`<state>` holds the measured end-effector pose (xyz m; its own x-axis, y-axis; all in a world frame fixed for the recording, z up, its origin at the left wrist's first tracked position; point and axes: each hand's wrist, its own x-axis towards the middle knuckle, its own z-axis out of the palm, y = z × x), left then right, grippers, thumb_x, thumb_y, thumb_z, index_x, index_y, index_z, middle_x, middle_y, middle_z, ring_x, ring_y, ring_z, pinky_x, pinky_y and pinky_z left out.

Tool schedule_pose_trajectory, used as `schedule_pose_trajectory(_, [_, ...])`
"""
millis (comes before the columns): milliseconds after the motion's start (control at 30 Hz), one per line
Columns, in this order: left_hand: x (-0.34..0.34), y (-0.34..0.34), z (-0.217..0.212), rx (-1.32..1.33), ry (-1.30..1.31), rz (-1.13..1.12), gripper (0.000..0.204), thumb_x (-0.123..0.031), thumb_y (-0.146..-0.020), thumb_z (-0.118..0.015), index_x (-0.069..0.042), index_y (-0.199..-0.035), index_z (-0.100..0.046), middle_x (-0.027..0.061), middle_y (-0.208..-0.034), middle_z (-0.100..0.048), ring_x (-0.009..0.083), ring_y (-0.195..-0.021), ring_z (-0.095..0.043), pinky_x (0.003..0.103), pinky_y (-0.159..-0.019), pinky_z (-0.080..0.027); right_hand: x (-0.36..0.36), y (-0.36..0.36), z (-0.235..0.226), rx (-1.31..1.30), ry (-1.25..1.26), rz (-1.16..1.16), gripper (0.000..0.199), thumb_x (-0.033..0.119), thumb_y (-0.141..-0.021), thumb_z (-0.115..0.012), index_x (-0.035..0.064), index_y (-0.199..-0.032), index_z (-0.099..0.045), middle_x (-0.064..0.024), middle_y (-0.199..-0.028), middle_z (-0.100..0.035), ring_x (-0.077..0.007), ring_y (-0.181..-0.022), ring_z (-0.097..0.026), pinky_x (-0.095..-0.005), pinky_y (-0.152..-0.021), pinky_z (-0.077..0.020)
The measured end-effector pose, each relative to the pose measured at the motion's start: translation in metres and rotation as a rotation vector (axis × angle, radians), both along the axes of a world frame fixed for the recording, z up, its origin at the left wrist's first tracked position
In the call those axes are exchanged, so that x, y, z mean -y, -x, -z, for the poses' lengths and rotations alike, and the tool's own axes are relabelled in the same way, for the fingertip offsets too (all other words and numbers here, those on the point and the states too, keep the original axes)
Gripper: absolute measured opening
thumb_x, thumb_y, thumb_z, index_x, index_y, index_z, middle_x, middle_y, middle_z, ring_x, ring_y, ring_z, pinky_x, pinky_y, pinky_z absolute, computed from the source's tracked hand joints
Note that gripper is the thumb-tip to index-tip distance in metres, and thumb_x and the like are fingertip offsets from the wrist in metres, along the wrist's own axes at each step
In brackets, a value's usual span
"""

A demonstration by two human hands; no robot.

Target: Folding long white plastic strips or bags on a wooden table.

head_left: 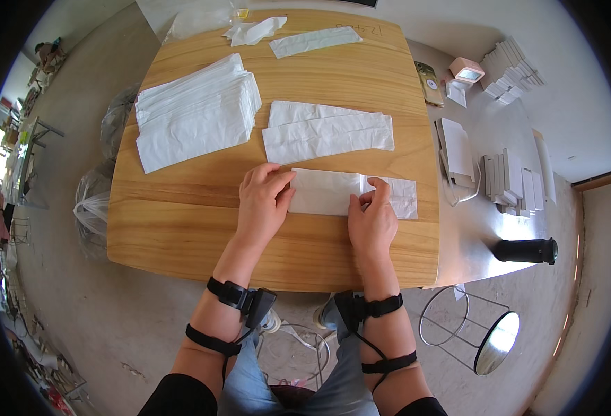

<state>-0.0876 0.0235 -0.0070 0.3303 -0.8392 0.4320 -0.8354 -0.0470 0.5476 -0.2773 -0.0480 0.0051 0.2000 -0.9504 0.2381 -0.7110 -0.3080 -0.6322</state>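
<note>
A flat white plastic bag [326,192] lies across the near part of the wooden table. Its left portion looks smooth, and its right end is crinkled. At its left end is my left hand [260,204], with bent fingers and the thumb closed on the edge. My right hand [373,218] rests over the right portion, thumb and fingers drawn together on the bag; the fingertips are partly hidden. Just beyond lie a few overlapping white bags [329,132]. A thick fanned stack of similar white bags [194,114] is on the far left.
Another white strip [316,41] and a crumpled white piece [255,30] lie at the table's [180,243] far edge. On the right-hand side surface are a phone [429,83], a small lamp [466,71], white boxes [510,180] and a black cylinder [526,250]. A round stool [497,343] stands below.
</note>
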Motion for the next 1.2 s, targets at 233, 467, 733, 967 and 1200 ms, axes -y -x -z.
schedule_pose_trajectory(233, [0.000, 0.001, -0.001, 0.064, -0.017, -0.013, 0.028, -0.011, -0.079, -0.074, -0.013, -0.107, -0.072, 0.0082, -0.115, -0.059, 0.0295, -0.109, -0.056, 0.044, -0.091, -0.045, 0.000, -0.001, -0.013, -0.222, 0.065, -0.045, 0.041, 0.011, -0.081, -0.071, 0.0044, -0.119, -0.056, -0.0131, -0.103, -0.066, -0.0311, -0.099, -0.062, -0.0426, -0.081, -0.0499])
schedule_pose_trajectory(467, [0.000, 0.004, -0.007, 0.072, -0.050, 0.002, 0.030, -0.011, -0.079, -0.075, -0.011, -0.109, -0.071, 0.0080, -0.116, -0.059, 0.0288, -0.107, -0.056, 0.043, -0.093, -0.044, -0.009, -0.007, 0.000, -0.282, 0.226, -0.351, 0.065, 0.032, -0.088, -0.065, -0.0020, -0.140, -0.045, -0.0205, -0.147, -0.043, -0.0341, -0.139, -0.038, -0.0514, -0.116, -0.0250])
schedule_pose_trajectory(733, [0.006, -0.015, 0.005, 0.086, -0.011, -0.100, 0.031, -0.021, -0.086, -0.070, -0.014, -0.116, -0.069, 0.0112, -0.127, -0.057, 0.0315, -0.121, -0.050, 0.046, -0.098, -0.040, -0.009, -0.006, 0.000, -0.361, 0.198, -0.378, 0.071, 0.039, -0.089, -0.063, -0.0048, -0.141, -0.042, -0.0206, -0.150, -0.040, -0.0335, -0.141, -0.036, -0.0511, -0.116, -0.0237])
schedule_pose_trajectory(967, [0.007, -0.014, 0.015, 0.202, -0.150, -0.127, 0.034, -0.026, -0.094, -0.061, -0.009, -0.123, -0.066, 0.0110, -0.140, -0.051, 0.0345, -0.127, -0.046, 0.048, -0.106, -0.034, -0.006, -0.006, -0.001, -0.228, 0.181, -0.325, 0.067, 0.034, -0.090, -0.063, -0.0054, -0.141, -0.041, -0.0227, -0.148, -0.041, -0.0370, -0.140, -0.035, -0.0500, -0.116, -0.0243])
schedule_pose_trajectory(1200, [0.007, -0.011, 0.013, 0.200, -0.153, -0.168, 0.039, -0.024, -0.096, -0.059, -0.002, -0.128, -0.060, 0.0100, -0.142, -0.051, 0.0319, -0.129, -0.046, 0.047, -0.107, -0.033, 0.002, -0.003, -0.002, -0.024, 0.202, -0.281, 0.053, 0.020, -0.092, -0.063, -0.0057, -0.135, -0.045, -0.0242, -0.142, -0.047, -0.0408, -0.137, -0.038, -0.0490, -0.114, -0.0293])
